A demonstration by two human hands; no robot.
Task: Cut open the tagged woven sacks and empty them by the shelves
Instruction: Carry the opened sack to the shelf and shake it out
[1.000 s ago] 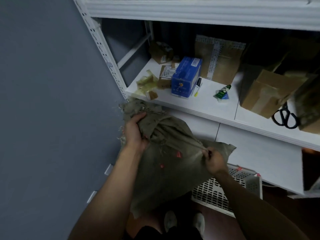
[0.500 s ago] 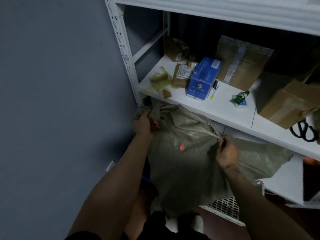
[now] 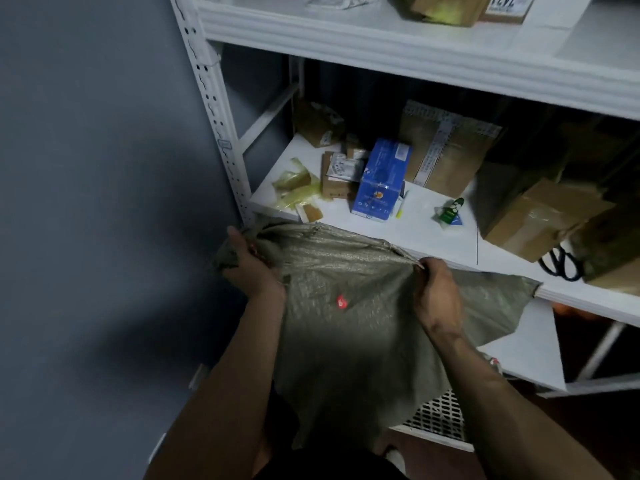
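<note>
Two sets of fingers (image 3: 242, 244) hold the woven sack (image 3: 346, 348) by its upper hem: the left hand (image 3: 254, 268) clenches a bunched corner, the right hand (image 3: 438, 292) pinches the edge. Stretched between them at the front edge of the shelf (image 3: 422, 223), the sack hangs long-axis down, olive-grey, creased and limp, with a red tag (image 3: 341, 301) showing.

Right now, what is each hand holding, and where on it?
Both hold the woven sack. The left hand grips its bunched top-left corner; the right hand pinches its top edge farther right.
</note>
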